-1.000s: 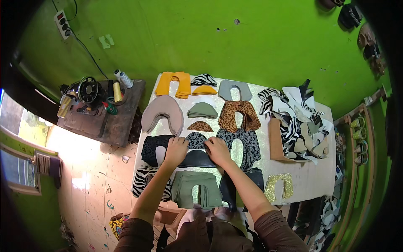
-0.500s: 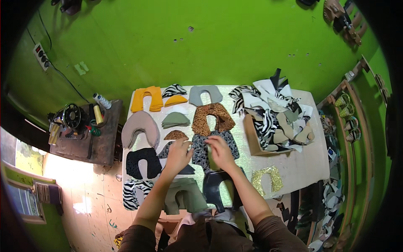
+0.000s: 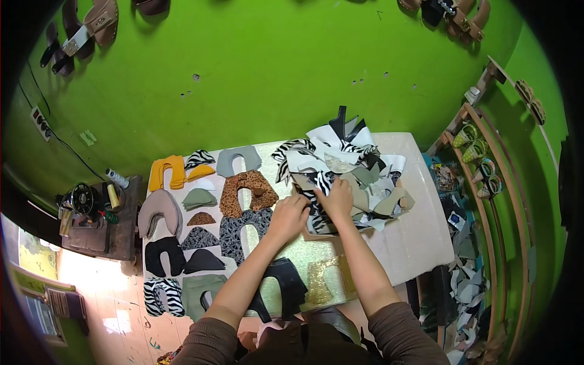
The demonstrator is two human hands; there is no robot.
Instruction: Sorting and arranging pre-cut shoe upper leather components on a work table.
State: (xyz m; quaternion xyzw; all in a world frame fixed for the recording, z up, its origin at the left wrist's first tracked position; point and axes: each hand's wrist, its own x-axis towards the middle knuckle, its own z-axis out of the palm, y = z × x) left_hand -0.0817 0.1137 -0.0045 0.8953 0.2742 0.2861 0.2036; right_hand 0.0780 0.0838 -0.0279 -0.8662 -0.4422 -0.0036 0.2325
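A cardboard box (image 3: pixel 316 236) heaped with fabric and leather offcuts (image 3: pixel 365 161) stands right of the table's middle. At its left wall is my left hand (image 3: pixel 288 217), the fingers curled over the edge. My right hand (image 3: pixel 337 202) is in the heap, closed around a zebra-print scrap (image 3: pixel 324 181); the fingertips are partly hidden. Left of the box lie cut shoe pieces: a stack of leopard-print arches (image 3: pixel 231 198), grey-black patterned arches (image 3: pixel 229 234) and grey arches (image 3: pixel 228 164). Black arch pieces (image 3: pixel 289 286) lie near the front edge.
More arches and half-moons, yellow (image 3: pixel 159 173), beige (image 3: pixel 152 213) and black (image 3: pixel 157 255), cover the table's left part. Gold glitter pieces (image 3: pixel 317 283) lie at the front. A sewing machine (image 3: pixel 82 201) stands left, a wooden sandal rack (image 3: pixel 486 213) right.
Both hands have left the grey-black arches and reached right to the box of offcuts. The view has turned right. The gold glitter piece is now partly behind my right forearm.
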